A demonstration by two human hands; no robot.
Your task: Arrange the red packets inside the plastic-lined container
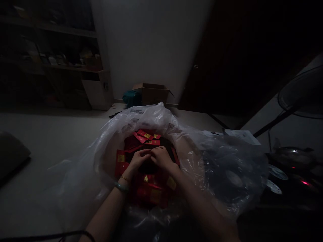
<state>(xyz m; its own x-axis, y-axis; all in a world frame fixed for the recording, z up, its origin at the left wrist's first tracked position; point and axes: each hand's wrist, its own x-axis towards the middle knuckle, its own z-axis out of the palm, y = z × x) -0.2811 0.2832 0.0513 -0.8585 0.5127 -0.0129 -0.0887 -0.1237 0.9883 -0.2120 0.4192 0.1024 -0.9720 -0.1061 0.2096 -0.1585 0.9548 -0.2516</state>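
Red packets with gold patches lie inside a large clear plastic bag, ringed around a dark mass in its middle that is too dim to make out. My left hand and my right hand meet above this dark mass. The fingers of both are bent and pressed together at the tips. Whatever they pinch is too small and dark to name. A bracelet and a bangle circle my left wrist. More red packets are heaped just beyond my fingers.
Behind the bag, a cardboard box and a teal bundle stand by the wall. Shelves fill the left. To the right are a fan, a kettle-like pot and patterned discs. The room is dim.
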